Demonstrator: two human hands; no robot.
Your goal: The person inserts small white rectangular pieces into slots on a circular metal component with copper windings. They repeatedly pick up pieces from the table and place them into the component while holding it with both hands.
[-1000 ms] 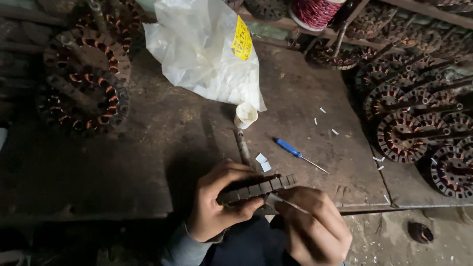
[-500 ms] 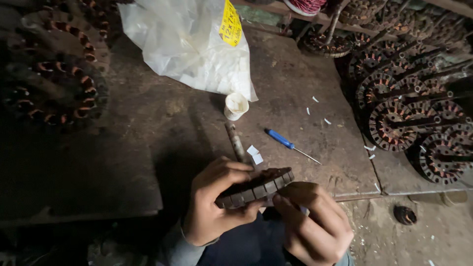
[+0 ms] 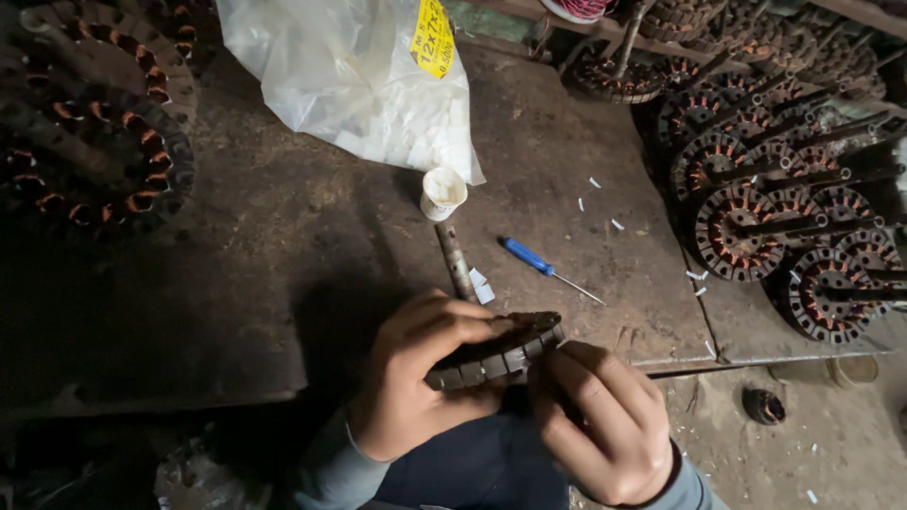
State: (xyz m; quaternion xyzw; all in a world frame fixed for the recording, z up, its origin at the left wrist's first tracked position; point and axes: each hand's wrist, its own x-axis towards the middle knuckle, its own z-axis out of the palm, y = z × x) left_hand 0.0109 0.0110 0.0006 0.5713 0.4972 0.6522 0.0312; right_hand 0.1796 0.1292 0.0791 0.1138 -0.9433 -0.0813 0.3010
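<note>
My left hand (image 3: 416, 382) wraps the stator core (image 3: 496, 351), fingers curled over its top and thumb beneath, holding it on edge just off the near edge of the bench (image 3: 283, 283). The core is a dark metal ring, its outer rim cut into evenly spaced rectangular teeth that catch a dull grey sheen. My right hand (image 3: 600, 425) presses its fingertips together against the core's right side; whether anything lies between them I cannot tell. On the bench beyond: a metal rod (image 3: 455, 262), a blue-handled screwdriver (image 3: 543, 267), a small white cup (image 3: 442, 192), and a white plastic bag (image 3: 359, 85) at the far edge.
</note>
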